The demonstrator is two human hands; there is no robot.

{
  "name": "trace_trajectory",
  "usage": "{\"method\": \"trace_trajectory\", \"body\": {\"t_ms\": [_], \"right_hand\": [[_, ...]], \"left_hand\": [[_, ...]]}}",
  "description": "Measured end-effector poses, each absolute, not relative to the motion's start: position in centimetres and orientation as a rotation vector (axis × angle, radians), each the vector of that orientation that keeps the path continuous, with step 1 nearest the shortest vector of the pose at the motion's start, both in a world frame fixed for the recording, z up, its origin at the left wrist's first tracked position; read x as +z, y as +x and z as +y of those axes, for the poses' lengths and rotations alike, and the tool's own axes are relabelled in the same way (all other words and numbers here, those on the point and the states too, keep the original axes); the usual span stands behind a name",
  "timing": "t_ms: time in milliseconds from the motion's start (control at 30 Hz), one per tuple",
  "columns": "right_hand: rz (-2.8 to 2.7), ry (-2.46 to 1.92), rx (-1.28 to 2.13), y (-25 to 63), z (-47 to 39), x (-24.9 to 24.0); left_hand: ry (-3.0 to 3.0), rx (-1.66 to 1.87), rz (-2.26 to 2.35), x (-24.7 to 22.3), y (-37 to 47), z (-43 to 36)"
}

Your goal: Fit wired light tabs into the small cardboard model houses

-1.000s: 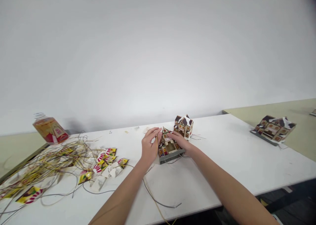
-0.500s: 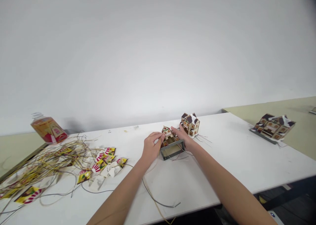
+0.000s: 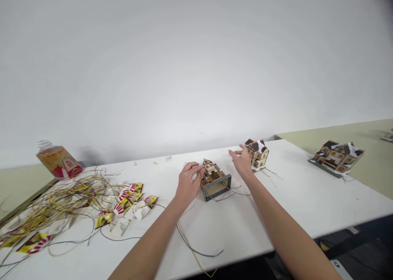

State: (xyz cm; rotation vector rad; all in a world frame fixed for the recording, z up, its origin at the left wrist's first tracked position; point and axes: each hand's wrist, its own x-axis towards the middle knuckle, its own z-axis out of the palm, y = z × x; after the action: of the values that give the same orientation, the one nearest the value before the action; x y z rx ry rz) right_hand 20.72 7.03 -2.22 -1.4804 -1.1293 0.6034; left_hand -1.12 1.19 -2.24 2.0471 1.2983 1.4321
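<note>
A small decorated house on a grey frame base (image 3: 217, 187) lies tipped back on the white table, its open underside facing me. My left hand (image 3: 189, 182) is at its left side, fingers pinched on thin yellowish wires (image 3: 198, 186). My right hand (image 3: 242, 160) is farther right and back, with thumb and fingers spread, beside a second little house (image 3: 258, 154) with a dark, snowy roof. Whether its fingers touch that house is hard to tell. Loose wires stick out from both houses.
A tangle of wires (image 3: 70, 198) with yellow, red-and-white pieces (image 3: 123, 206) covers the table's left. Behind it leans a clear container with an orange-red label (image 3: 59, 161). Another house (image 3: 337, 157) stands at the right edge. A wall rises behind the white table (image 3: 307, 198).
My right hand has left the near house and moved right, its fingers spreading. The second house has shifted right as well. My left hand has stayed at the near house.
</note>
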Motion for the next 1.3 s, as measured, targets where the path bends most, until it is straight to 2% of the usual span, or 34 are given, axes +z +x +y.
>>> {"method": "trace_trajectory", "body": {"t_ms": [100, 200, 333, 667, 933, 1100, 1300], "right_hand": [[-1.490, -1.292, 0.399, 19.0, 4.5, -0.6], [-1.848, -1.099, 0.041, 16.0, 1.4, 0.4], [-1.955, -1.034, -0.203, 13.1, -0.7, 0.0], [-1.974, -1.069, -0.158, 14.0, 0.1, -0.3], [-1.995, -1.060, -0.159, 13.8, 0.2, -0.6], [-1.813, -1.027, -0.167, 14.1, 0.0, 0.0], [-1.578, -1.017, -0.254, 15.2, 0.6, 0.4]], "left_hand": [[2.239, 1.552, 1.415, -2.6, -1.5, 1.5], [2.429, 1.629, 1.496, -2.7, -1.9, 1.3], [2.603, 1.635, 1.530, -2.4, -1.9, 0.7], [2.785, 1.795, 1.403, -1.4, -1.2, 0.2], [2.852, 2.067, 1.127, -0.4, -1.6, 0.2], [2.843, 2.149, 1.086, -0.1, -1.7, 0.1], [2.884, 1.999, 1.072, -0.2, -1.5, 0.0]]}}
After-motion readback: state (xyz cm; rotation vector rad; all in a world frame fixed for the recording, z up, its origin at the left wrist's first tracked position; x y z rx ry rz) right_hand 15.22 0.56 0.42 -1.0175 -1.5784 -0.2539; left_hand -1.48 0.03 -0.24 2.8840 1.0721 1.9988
